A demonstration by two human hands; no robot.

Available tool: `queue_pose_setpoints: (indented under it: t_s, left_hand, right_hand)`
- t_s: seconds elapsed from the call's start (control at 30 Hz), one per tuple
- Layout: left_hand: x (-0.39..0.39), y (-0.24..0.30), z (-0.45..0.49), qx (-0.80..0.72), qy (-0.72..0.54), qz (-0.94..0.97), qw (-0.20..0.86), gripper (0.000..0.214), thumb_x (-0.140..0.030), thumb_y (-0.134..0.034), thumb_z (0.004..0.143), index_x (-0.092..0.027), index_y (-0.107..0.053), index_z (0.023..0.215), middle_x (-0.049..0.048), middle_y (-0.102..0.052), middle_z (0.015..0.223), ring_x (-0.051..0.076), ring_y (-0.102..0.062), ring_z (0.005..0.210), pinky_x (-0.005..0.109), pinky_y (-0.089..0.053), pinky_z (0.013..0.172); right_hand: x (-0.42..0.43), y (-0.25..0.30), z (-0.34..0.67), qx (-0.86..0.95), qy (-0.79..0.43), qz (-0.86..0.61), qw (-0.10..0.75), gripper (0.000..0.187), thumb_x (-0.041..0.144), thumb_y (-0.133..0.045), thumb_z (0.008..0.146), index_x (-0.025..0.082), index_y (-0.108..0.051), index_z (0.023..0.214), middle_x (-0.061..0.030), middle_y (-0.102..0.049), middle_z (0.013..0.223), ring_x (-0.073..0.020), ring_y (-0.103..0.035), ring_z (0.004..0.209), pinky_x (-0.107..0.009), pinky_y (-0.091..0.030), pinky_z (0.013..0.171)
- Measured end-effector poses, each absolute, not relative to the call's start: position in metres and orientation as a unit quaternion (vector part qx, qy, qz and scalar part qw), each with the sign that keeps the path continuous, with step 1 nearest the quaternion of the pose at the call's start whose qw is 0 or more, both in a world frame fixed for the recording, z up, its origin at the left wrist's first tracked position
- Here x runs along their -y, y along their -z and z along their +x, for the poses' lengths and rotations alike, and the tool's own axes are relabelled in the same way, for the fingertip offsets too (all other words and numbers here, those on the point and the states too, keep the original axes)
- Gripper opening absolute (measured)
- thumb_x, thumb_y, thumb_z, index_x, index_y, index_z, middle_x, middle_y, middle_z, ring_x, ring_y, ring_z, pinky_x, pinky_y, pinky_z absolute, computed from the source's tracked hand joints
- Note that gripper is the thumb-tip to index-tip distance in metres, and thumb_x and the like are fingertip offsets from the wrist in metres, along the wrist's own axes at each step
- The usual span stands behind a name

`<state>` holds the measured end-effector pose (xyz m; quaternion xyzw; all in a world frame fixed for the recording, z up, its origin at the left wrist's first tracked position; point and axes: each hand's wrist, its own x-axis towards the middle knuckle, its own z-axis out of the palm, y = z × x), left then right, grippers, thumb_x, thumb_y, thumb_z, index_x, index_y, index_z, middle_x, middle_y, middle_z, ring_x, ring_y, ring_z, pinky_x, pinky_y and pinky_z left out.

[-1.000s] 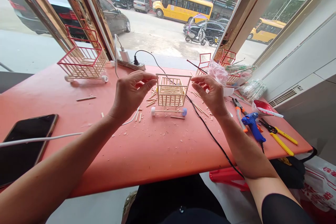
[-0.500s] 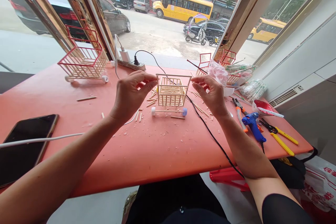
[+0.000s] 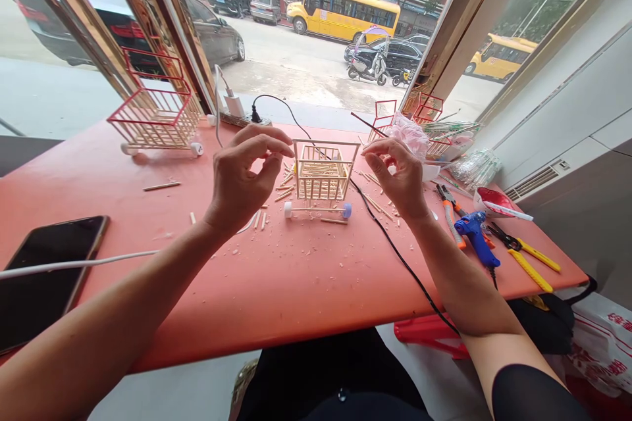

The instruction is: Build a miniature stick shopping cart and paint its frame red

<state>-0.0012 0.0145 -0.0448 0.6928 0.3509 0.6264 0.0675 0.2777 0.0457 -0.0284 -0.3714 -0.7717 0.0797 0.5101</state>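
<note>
A miniature shopping cart (image 3: 322, 174) made of thin wooden sticks stands upright on the table, with a bare stick handle across its top. It has a white wheel and a bluish wheel at the near side. My left hand (image 3: 244, 177) is raised just left of the handle, fingers curved, thumb and fingertips slightly apart, holding nothing. On the other side, my right hand (image 3: 399, 174) hovers by the handle's right end with its fingers bent and loosely parted. A narrow gap shows between each hand and the cart.
Loose sticks (image 3: 378, 202) and shavings litter the pink table (image 3: 276, 296). A red-rimmed cart (image 3: 158, 108) stands at left, above a phone (image 3: 54, 263). At right lie pliers (image 3: 449, 210), a blue glue gun (image 3: 476, 237) and yellow-handled cutters (image 3: 528, 256). A black cable (image 3: 395, 247) crosses the table.
My left hand has drawn back a little to the left from the handle, and its fingers have parted. My right hand has shifted very slightly away. The cart stays in place.
</note>
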Motion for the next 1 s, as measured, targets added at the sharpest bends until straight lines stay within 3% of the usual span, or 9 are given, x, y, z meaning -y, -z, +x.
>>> queue_pose_setpoints:
  t_s: [0.17, 0.3, 0.43, 0.63, 0.8, 1.0]
  left_hand:
    - [-0.0136, 0.0463, -0.0005, -0.345, -0.643, 0.681, 0.056, 0.021, -0.013, -0.065, 0.098, -0.028, -0.075, 0.085, -0.0002, -0.079, 0.108, 0.021, -0.075, 0.105, 0.044, -0.062, 0.087]
    - [-0.0176, 0.0498, 0.0008, -0.359, -0.663, 0.646, 0.119, 0.008, -0.019, -0.072, 0.095, -0.025, -0.067, 0.094, 0.0003, -0.079, 0.106, 0.018, -0.075, 0.097, 0.039, -0.063, 0.081]
    - [-0.0206, 0.0503, 0.0009, -0.369, -0.649, 0.654, 0.122, 0.007, -0.022, -0.076, 0.094, -0.025, -0.071, 0.097, 0.0006, -0.076, 0.102, 0.014, -0.070, 0.085, 0.037, -0.060, 0.074]
    - [-0.0143, 0.0471, 0.0024, -0.373, -0.620, 0.686, 0.079, 0.011, -0.026, -0.067, 0.098, -0.030, -0.071, 0.089, 0.0016, -0.077, 0.108, 0.020, -0.074, 0.105, 0.039, -0.062, 0.081]
    - [-0.0132, 0.0481, 0.0030, -0.347, -0.623, 0.698, 0.057, 0.023, -0.018, -0.065, 0.099, -0.033, -0.081, 0.095, 0.0012, -0.080, 0.106, 0.021, -0.077, 0.100, 0.041, -0.064, 0.085]
    - [-0.0129, 0.0480, 0.0034, -0.357, -0.618, 0.697, 0.065, 0.022, -0.020, -0.066, 0.100, -0.033, -0.083, 0.097, 0.0005, -0.083, 0.106, 0.021, -0.079, 0.102, 0.042, -0.067, 0.091]
  right_hand:
    - [-0.0401, 0.0264, 0.2760, 0.785, -0.066, -0.353, 0.505, 0.018, 0.041, -0.066, 0.106, 0.028, -0.074, 0.096, -0.0015, -0.085, 0.111, -0.0201, -0.076, 0.106, -0.038, -0.058, 0.080]
    - [-0.0420, 0.0305, 0.2763, 0.767, -0.071, -0.366, 0.523, 0.015, 0.042, -0.069, 0.104, 0.028, -0.069, 0.099, -0.0010, -0.085, 0.111, -0.0195, -0.078, 0.105, -0.037, -0.057, 0.080]
    - [-0.0457, 0.0333, 0.2772, 0.760, -0.063, -0.365, 0.534, 0.010, 0.038, -0.071, 0.102, 0.029, -0.070, 0.102, -0.0003, -0.084, 0.109, -0.0179, -0.077, 0.099, -0.036, -0.056, 0.078]
    - [-0.0413, 0.0309, 0.2754, 0.769, -0.054, -0.355, 0.528, 0.014, 0.038, -0.068, 0.105, 0.029, -0.070, 0.095, -0.0009, -0.086, 0.112, -0.0203, -0.078, 0.106, -0.038, -0.058, 0.082]
    - [-0.0385, 0.0305, 0.2746, 0.792, -0.036, -0.318, 0.519, 0.016, 0.034, -0.068, 0.107, 0.028, -0.079, 0.097, -0.0031, -0.086, 0.113, -0.0220, -0.080, 0.108, -0.043, -0.063, 0.096]
    - [-0.0395, 0.0304, 0.2750, 0.799, -0.025, -0.320, 0.509, 0.018, 0.034, -0.067, 0.108, 0.030, -0.084, 0.103, -0.0028, -0.087, 0.114, -0.0229, -0.081, 0.111, -0.045, -0.064, 0.105]
